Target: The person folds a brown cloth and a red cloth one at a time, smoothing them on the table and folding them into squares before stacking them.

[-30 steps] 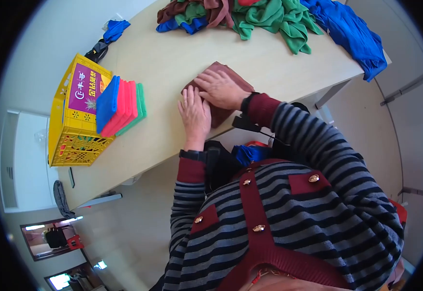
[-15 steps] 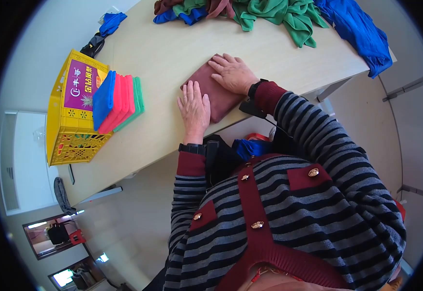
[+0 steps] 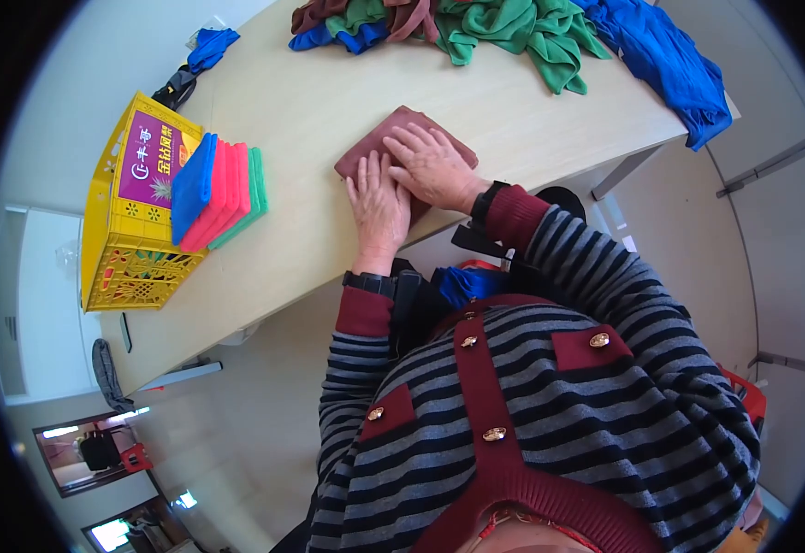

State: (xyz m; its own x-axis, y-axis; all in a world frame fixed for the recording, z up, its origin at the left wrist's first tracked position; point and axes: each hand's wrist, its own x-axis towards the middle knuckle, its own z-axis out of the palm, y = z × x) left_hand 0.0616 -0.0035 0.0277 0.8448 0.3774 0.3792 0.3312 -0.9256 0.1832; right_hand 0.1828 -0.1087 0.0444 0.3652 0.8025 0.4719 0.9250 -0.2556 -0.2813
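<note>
A folded brown cloth (image 3: pixel 401 118) lies on the table near its front edge. Both hands rest on top of it, close together. My left hand (image 3: pixel 379 205) is flat with fingers stretched out over the cloth's left part. My right hand (image 3: pixel 435 166) lies flat across the middle, its fingers reaching toward my left hand and its thumb side touching or almost touching it. Part of the cloth is hidden under the hands. To the left stands a row of folded blue, pink and green cloths (image 3: pixel 223 195), leaning against a yellow crate.
The yellow plastic crate (image 3: pixel 135 230) with a purple label sits at the table's left end. Crumpled green cloths (image 3: pixel 504 32), with brown and blue ones, lie along the far edge. A blue cloth (image 3: pixel 670 64) hangs over the right corner of the table (image 3: pixel 292 120).
My hands have come closer together on the brown cloth, the right one moving left. The brown cloth has turned slightly, and more of its far right corner shows.
</note>
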